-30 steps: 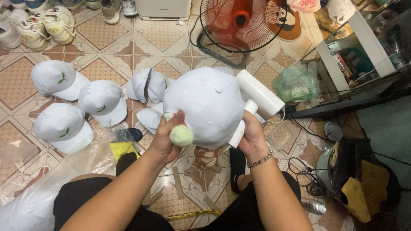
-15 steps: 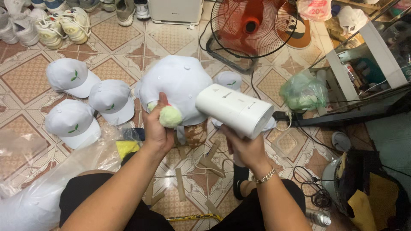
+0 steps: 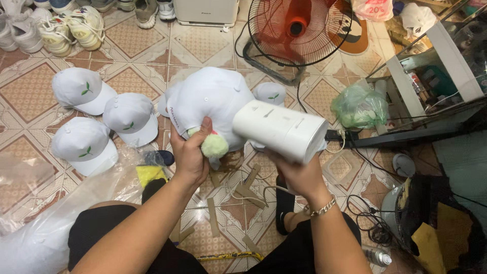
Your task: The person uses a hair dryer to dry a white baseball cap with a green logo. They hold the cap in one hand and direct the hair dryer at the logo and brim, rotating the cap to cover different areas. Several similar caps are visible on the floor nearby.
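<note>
Head view, left hand (image 3: 190, 155) grip clamped on white cap (image 3: 213, 104), right hand (image 3: 299, 175) grip clamped on white steamer (image 3: 279, 130) touching it

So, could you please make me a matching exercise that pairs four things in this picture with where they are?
Things:
1. white cap
2. white handheld appliance
3. standing fan
4. green plastic bag

Places:
A. on the floor beside the glass cabinet
B. in the left hand
C. at the top, beyond the held cap
D. in the right hand

Pairs: 1-B, 2-D, 3-C, 4-A
</note>
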